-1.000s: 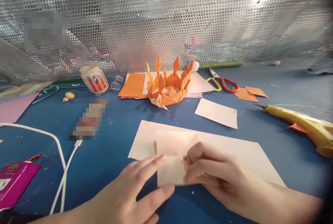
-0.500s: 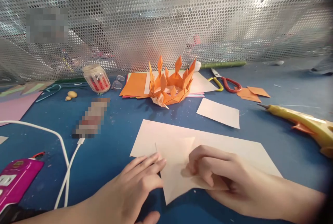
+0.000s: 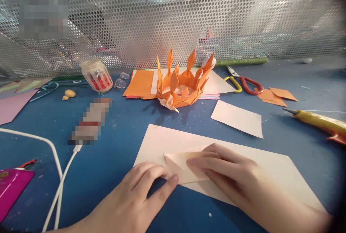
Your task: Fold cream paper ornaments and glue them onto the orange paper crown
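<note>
A small cream paper (image 3: 180,170), folded over on itself, lies on a larger pale sheet (image 3: 167,139). At its lower left corner, my left hand (image 3: 140,193) holds it with curled fingers and the thumb tip. My right hand (image 3: 238,179) reaches across from the right, its fingers close together on the folded paper and covering its right part. Behind them stands an orange paper crown (image 3: 186,97) with pointed folded tips and a pale folded piece on its front. A separate pale paper rectangle (image 3: 238,119) rests behind my right hand.
Scissors (image 3: 250,84), orange paper squares (image 3: 273,96) and a yellow glue gun (image 3: 319,121) lie to the right. Leftward are a jar with red bits (image 3: 97,76), a white cable (image 3: 61,182) and a magenta tool (image 3: 16,191). A perforated metal panel (image 3: 135,20) rises behind.
The small paper's near point has been folded up and away from me, leaving a straight near edge. My right hand has changed from a raised pinch to flatter fingers on the paper.
</note>
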### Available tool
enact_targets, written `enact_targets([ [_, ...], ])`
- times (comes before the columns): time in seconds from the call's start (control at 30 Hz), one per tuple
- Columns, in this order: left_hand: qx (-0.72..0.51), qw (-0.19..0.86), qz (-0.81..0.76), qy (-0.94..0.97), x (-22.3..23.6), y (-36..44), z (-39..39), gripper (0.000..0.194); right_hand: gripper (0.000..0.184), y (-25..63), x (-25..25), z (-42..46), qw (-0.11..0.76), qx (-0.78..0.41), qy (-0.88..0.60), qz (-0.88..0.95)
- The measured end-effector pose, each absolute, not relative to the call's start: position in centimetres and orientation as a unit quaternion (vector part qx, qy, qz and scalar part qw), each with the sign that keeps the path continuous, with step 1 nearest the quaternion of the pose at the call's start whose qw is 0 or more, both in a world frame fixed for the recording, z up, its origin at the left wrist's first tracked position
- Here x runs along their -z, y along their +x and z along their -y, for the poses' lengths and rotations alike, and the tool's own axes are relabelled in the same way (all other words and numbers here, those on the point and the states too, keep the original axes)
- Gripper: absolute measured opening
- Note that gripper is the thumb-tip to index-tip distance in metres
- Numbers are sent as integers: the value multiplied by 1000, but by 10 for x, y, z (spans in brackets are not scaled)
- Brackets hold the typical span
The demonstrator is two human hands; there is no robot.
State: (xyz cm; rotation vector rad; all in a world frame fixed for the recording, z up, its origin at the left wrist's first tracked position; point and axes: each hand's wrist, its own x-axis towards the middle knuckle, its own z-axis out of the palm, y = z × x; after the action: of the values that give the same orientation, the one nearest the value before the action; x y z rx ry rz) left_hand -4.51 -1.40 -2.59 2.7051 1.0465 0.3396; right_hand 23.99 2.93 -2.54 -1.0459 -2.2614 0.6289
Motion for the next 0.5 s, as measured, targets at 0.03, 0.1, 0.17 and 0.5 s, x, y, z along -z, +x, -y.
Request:
enact_targets([
  [0.03,-113,105,-354,922,25,-45,14,62,31,240,25,-30,281,-225,-393,846],
  [0.1,-113,91,-344,928,29,-44,13,65,31,240,24,-31,285,-205,-402,845],
  [0.17,-122,69,-321,937,36,-46,10,70,30,240,23,-32,295,-187,-406,844],
  [0.5,-75,69,-345,933,20,-45,11,65,36,238,15,-41,306,0,-398,865],
])
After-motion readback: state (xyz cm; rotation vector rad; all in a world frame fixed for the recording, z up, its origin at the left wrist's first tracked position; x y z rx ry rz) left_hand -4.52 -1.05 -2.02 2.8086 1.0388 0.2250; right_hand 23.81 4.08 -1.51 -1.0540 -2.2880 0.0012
